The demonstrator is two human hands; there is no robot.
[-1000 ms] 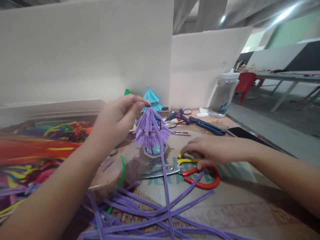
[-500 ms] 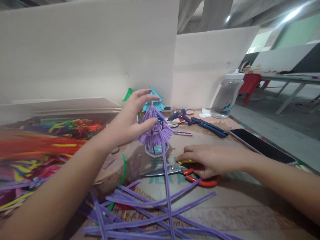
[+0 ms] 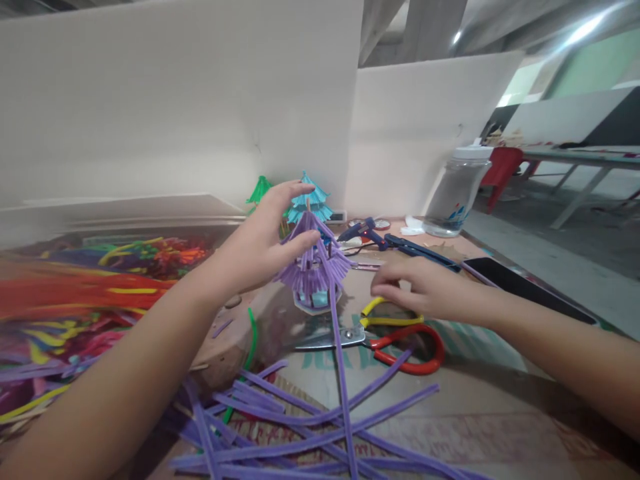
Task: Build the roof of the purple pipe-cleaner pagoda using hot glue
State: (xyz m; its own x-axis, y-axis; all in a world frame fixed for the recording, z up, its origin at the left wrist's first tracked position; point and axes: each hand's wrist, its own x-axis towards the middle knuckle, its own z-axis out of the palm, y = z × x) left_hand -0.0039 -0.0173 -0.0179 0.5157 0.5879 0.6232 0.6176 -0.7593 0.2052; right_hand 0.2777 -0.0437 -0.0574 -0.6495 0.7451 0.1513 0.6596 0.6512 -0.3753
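Fuzzy purple strips (image 3: pixel 310 421) crisscross the printed tabletop (image 3: pixel 485 400) before metal scissors (image 3: pixel 356 335); the right hand (image 3: pixel 425 283) curls above them, its grip unclear. Beyond, the left hand's (image 3: pixel 260 247) thumb and fingers stand apart around the upright, fringed purple pavilion (image 3: pixel 315 277), before smooth white panels (image 3: pixel 175 113).

Scissors (image 3: pixel 356 335) lie before the glue gun (image 3: pixel 369 235), left of the phone (image 3: pixel 530 291)

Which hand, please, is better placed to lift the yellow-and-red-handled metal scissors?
Probably the right hand: it is by their yellow handle, while the left hand is at the purple fuzzy tower.
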